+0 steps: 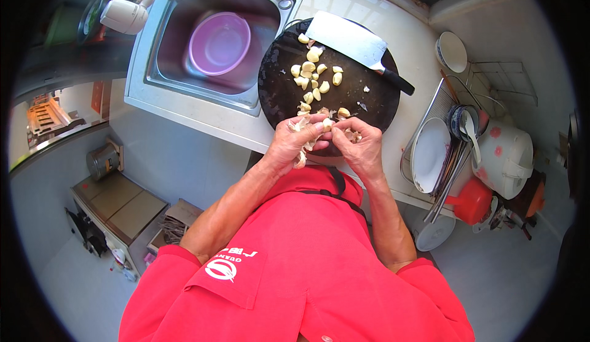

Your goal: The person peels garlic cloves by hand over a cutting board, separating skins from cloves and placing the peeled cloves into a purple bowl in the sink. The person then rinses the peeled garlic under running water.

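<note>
My left hand (295,140) grips a garlic clove (327,123) between thumb and fingers, with papery garlic skin (300,158) caught in the palm and hanging below. The fingertips of my right hand (362,141) are pinched against the clove's right side; whether they hold a bit of skin is too small to tell. Both hands are over the near edge of a round dark chopping board (368,95). Several peeled garlic cloves (308,67) lie scattered on its left half. A cleaver (346,38) rests flat at the board's far right, its black handle reaching past the rim.
To the left, a steel sink (173,42) holds a purple plastic basin (220,43). On the right stand a wire dish rack (431,111) with a white oval plate (431,155), chopsticks and bowls, a white rice cooker (504,157) and a red plastic dipper (474,200).
</note>
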